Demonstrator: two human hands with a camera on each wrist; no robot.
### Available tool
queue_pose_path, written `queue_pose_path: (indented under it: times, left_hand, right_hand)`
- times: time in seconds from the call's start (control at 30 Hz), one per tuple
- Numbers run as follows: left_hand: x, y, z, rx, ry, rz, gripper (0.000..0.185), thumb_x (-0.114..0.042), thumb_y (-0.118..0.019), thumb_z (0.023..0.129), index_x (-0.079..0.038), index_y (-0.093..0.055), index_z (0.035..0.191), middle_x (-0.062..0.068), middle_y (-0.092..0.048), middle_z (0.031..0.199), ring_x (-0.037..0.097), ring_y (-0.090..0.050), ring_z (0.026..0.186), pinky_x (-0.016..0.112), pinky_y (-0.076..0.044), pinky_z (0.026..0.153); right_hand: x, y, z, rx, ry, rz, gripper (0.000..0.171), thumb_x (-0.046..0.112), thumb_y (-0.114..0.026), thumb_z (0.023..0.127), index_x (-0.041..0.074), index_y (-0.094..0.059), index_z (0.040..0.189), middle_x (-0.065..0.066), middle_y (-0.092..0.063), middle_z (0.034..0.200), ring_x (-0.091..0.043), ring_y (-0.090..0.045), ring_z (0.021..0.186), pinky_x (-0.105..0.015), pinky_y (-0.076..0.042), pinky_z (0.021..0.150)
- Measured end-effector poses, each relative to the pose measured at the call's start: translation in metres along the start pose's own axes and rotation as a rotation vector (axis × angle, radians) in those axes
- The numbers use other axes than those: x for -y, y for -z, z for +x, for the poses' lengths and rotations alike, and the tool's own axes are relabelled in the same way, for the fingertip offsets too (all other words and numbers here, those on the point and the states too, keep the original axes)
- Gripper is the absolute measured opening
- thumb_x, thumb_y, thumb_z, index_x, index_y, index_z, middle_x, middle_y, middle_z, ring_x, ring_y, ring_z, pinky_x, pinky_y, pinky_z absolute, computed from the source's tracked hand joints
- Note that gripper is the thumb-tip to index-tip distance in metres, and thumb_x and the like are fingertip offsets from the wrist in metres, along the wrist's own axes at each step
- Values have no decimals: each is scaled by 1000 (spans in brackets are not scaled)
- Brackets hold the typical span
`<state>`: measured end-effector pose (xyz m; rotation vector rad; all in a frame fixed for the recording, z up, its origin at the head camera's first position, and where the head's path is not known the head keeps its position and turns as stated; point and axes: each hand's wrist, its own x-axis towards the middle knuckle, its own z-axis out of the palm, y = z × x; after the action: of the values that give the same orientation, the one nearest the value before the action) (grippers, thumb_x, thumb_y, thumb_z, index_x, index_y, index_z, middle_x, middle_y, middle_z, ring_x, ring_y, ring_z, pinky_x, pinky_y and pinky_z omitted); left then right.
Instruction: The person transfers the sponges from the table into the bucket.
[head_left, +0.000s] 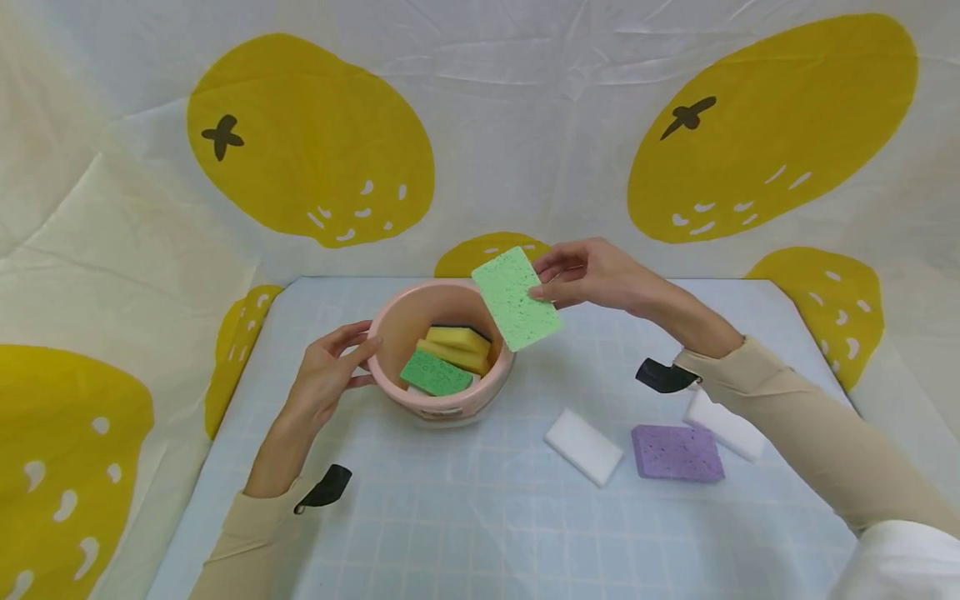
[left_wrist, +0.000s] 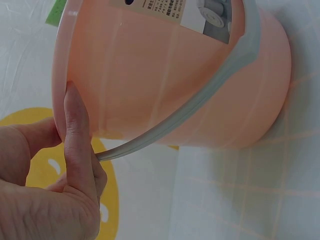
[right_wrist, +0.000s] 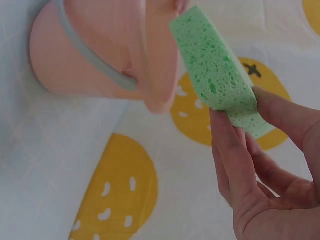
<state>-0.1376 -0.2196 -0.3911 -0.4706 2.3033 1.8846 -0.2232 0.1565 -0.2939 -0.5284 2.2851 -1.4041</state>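
Lemon-print backdrop | pale gridded table point(head_left: 450, 517) | left hand point(head_left: 326, 379) grips pink bucket point(head_left: 390, 325) | right hand point(head_left: 592, 271) pinches green sponge point(head_left: 516, 297)

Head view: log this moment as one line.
left hand grips rim of pink plastic bucket | right hand pinches light green rectangular sponge over bucket | bucket holds yellow sponge, dark green sponge

White sponge point(head_left: 583, 446) and purple sponge point(head_left: 677, 452) lay side by side on the counter point(head_left: 450, 517), below the right hand. Another white block point(head_left: 723, 425) sat just beside the purple one, partly under the right sleeve. Lemon-print cloth point(head_left: 315, 142) hung behind both hands.
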Motion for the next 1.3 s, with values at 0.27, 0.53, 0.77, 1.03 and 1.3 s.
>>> queue_pose_path:
  times: [0.27,0.53,0.77,1.03,1.3]
  left_hand:
    - [-1,0,0,-7,11,5,55,-30,-70,99,-14,-53,149,12,-51,142,11,-66,90,28,-62,76]
    - [0,0,1,0,7,0,55,-30,-71,99,-14,-53,149,12,-51,142,12,-65,90,28,-62,77]
    - [1,0,0,5,2,-5,56,-30,-70,100,-12,-53,149,13,-51,143,11,-66,90,28,-62,76]
    - [2,1,-2,13,-19,-32,55,-27,-71,99,-10,-53,148,14,-51,140,9,-67,87,27,-62,73]
    - [0,1,-3,25,-28,-42,59,-29,-72,99,-8,-51,150,16,-50,143,8,-67,87,26,-62,72]
  right_hand:
    - [7,-16,15,45,46,26,43,14,-82,89,-3,-64,126,-17,-68,109,-26,-69,95,-38,-63,83]
    - [8,-33,31,86,82,47,41,14,-82,89,-2,-66,124,-17,-69,110,-29,-69,97,-39,-63,83]
    - [5,-52,45,103,108,-19,41,18,-83,88,1,-69,122,-12,-71,109,-26,-70,96,-38,-63,83]
    - [0,-73,59,120,113,-114,35,26,-83,89,7,-72,116,-6,-71,106,-22,-66,98,-31,-58,87]
    - [-9,-95,69,169,109,-139,33,27,-82,90,8,-72,115,-5,-71,101,-21,-64,91,-26,-58,73]
